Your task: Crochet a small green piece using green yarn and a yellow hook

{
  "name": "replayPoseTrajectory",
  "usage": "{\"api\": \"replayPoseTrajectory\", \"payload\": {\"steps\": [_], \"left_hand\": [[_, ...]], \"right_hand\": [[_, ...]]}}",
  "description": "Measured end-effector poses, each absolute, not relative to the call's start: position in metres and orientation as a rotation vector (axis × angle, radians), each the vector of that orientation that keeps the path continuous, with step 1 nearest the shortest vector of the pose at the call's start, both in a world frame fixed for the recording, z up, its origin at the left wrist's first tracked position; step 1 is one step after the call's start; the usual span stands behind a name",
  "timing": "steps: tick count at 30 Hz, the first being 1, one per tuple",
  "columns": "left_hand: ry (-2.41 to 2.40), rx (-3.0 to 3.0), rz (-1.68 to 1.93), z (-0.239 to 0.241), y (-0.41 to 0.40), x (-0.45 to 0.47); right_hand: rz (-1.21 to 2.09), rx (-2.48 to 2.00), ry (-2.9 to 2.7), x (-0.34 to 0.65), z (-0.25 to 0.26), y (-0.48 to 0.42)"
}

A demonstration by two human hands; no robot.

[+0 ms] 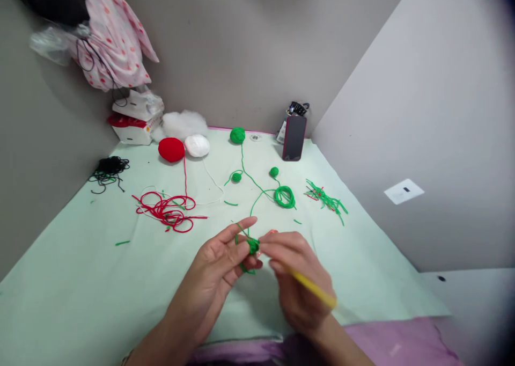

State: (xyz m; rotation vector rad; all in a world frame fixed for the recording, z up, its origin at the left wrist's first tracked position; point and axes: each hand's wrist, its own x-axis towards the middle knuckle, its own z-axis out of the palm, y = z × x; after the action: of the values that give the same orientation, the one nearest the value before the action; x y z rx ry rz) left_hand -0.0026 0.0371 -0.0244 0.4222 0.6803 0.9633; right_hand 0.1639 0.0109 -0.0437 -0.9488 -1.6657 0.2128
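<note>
Head view: we note the left hand (219, 264) half curled, pinching a green yarn piece (253, 245) held between both hands' fingertips. The right hand (295, 283) is closed round a yellow hook (311, 288), shaft slanting back toward its wrist. A strand (242, 165) trails ahead to a green ball (237, 135).

1. I work in a small craft corner, seemingly at home: plain grey walls (249, 44) close in my cloth-covered counter (80, 280).
2. A red yarn ball (171, 149), white yarn ball (197, 145) and green yarn ball (237, 135) sit out.
3. A spotted garment (116, 38) hangs in the corner.
</note>
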Motion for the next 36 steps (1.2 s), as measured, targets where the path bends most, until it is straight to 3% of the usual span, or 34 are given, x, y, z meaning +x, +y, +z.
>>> {"api": "replayPoseTrajectory", "payload": {"steps": [4, 7, 10, 15, 17, 23, 36], "left_hand": [[0.694, 0.431, 1.023, -0.023, 0.039, -0.004], [0.709, 0.525, 1.022, -0.023, 0.037, -0.001], [0.766, 0.603, 1.051, -0.026, 0.033, 0.002], [0.738, 0.514, 1.02, -0.03, 0.036, 0.004], [0.69, 0.433, 0.966, -0.03, 0.039, 0.002], [0.718, 0.434, 1.016, -0.03, 0.042, 0.0], [0.758, 0.607, 0.998, -0.024, 0.041, -0.004]], "right_hand": [[0.671, -0.874, -1.326, 0.163, -0.032, 0.02], [0.798, -0.819, -1.284, 0.16, -0.028, 0.024], [0.677, -0.859, -1.374, 0.156, -0.029, 0.022], [0.203, -1.013, -1.719, 0.16, -0.039, 0.012], [0.197, -0.994, -1.717, 0.164, -0.039, 0.012], [0.749, -0.88, -1.308, 0.167, -0.032, 0.023], [1.152, -0.813, -1.064, 0.169, -0.034, 0.027]]}}
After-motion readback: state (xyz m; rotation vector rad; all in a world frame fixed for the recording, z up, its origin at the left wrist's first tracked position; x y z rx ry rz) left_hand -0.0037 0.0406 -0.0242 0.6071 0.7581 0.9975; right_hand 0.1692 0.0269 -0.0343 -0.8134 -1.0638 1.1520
